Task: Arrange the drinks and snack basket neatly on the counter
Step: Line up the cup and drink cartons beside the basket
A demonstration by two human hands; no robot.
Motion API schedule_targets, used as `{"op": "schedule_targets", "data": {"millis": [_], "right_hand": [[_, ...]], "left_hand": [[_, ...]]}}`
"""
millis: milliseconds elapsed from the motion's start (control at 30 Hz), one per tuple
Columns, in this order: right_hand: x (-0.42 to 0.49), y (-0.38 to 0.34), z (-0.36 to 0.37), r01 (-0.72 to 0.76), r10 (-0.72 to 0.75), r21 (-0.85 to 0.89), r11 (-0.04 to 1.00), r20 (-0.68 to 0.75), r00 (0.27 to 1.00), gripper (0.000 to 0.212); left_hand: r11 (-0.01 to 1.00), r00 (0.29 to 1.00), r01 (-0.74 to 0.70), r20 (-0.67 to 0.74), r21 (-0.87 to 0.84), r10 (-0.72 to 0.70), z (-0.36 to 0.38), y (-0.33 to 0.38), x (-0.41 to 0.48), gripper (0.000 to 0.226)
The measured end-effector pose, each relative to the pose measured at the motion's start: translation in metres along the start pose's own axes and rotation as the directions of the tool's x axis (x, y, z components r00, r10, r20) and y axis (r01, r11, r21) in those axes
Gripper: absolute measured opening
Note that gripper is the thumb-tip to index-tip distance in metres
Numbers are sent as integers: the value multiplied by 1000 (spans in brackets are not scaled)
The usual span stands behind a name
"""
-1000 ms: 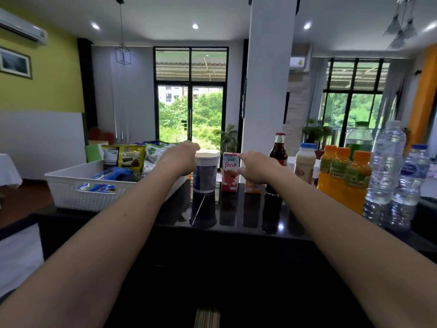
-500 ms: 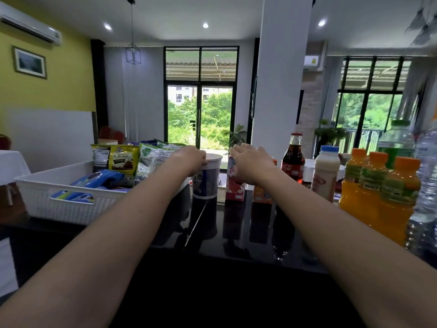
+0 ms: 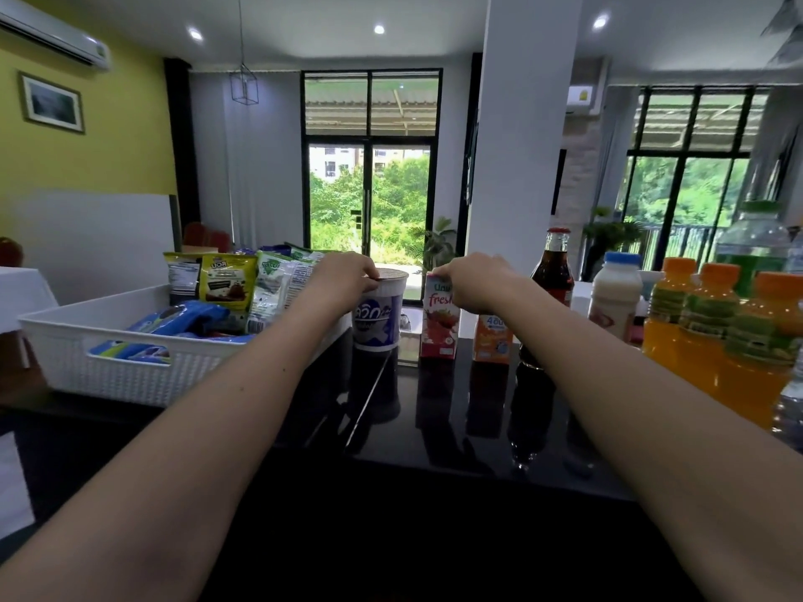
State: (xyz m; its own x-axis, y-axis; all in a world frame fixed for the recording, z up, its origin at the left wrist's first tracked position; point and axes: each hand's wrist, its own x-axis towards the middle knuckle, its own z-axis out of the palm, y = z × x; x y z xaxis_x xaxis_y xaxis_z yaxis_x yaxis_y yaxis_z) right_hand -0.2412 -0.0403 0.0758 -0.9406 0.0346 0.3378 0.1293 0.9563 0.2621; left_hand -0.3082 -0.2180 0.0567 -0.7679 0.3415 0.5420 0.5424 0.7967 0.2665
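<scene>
Cup (image 3: 379,315) and carton (image 3: 438,328) are standing beside the basket (image 3: 108,371) on the counter (image 3: 434,427); left hand (image 3: 347,278) is gripping the cup's rim, right hand (image 3: 476,282) pinching the carton's top, probably aligning them.

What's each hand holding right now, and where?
Left hand grips the white-and-blue lidded cup at its top rim; right hand pinches the red juice carton by its top.
</scene>
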Motion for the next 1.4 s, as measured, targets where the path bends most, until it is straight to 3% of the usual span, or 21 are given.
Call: {"op": "schedule_targets", "data": {"millis": [133,233,300,367,400,500,567,667,733,833,933,1033,1167,1233,1333,1400], "right_hand": [[3,3,2,-14,11,59,998,34,999,62],[-1,1,0,-3,3,-2,1000,45,999,63],[-3,1,-2,15,-13,-30,999,64,998,63],[-2,3,-5,34,-30,-51,998,72,997,58],[-1,4,-6,41,-37,-62,997,62,997,54],[2,9,-7,-1,5,-109,994,40,999,49],[2,11,-9,-37,43,-105,994,55,998,51],[-2,18,-17,-63,63,6,998,31,998,46],[-5,25,-22,-102,98,57,993,73,993,37],[-9,35,-22,-125,117,48,991,134,984,34],[-13,40,-21,-72,67,24,997,173,983,40],[-17,41,-18,-24,21,16,1000,194,981,46],[-10,53,-9,-34,33,16,999,89,995,47],[-8,57,-7,-43,41,35,998,73,997,37],[-8,57,-4,-45,43,45,998,47,998,30],[-7,55,-3,-35,34,50,998,27,999,29]], "left_hand": [[1000,1000,12,-7,5,-12,3,2,-2,30],[997,1000,15,24,69,-17,19,9,-24,54],[998,998,-13,-62,65,17,34,19,-53,63],[999,985,-22,-168,27,26,47,24,-80,55],[1000,990,20,-140,12,-18,50,24,-90,51],[981,969,183,154,67,-191,52,15,-98,49],[985,952,156,254,71,-169,49,13,-99,49],[998,998,-26,60,-50,29,46,22,-103,38],[986,988,-139,-84,-96,131,41,32,-97,34],[979,984,-157,-104,-132,144,30,49,-66,36],[985,985,-171,-30,-26,170,22,67,-28,42],[952,972,-226,111,204,207,21,79,1,57],[914,931,-202,360,353,67,27,74,30,62],[898,921,-213,387,384,54,28,73,33,58],[854,927,-302,340,424,159,21,78,29,43],[830,933,-318,305,457,189,14,79,28,49]]}}
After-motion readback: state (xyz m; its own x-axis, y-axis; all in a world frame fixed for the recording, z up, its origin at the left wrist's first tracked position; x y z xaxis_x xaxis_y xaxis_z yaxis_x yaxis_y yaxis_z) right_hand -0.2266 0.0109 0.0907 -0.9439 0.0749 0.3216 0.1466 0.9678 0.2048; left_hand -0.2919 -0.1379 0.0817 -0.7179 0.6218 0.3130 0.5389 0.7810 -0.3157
